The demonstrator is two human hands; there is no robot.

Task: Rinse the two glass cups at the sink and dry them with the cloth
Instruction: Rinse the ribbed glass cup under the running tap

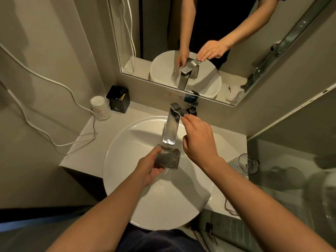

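Observation:
My left hand (150, 166) grips a ribbed glass cup (168, 159) over the white round sink (127, 179), right under the spout of the chrome tap (171, 128). Water shows at the spout and on the cup. My right hand (197, 140) reaches over the basin, and its fingertips touch the tap's lever (182, 112). A second glass cup (248, 163) stands on the counter to the right of the sink. A white cloth shows only in the mirror, at the counter's right end.
A black box (118, 99) and wrapped paper cups (100, 107) stand at the counter's back left. White cables (54, 113) hang along the left wall. A small dark bottle (192, 110) sits behind the tap. The mirror (200, 42) fills the back wall.

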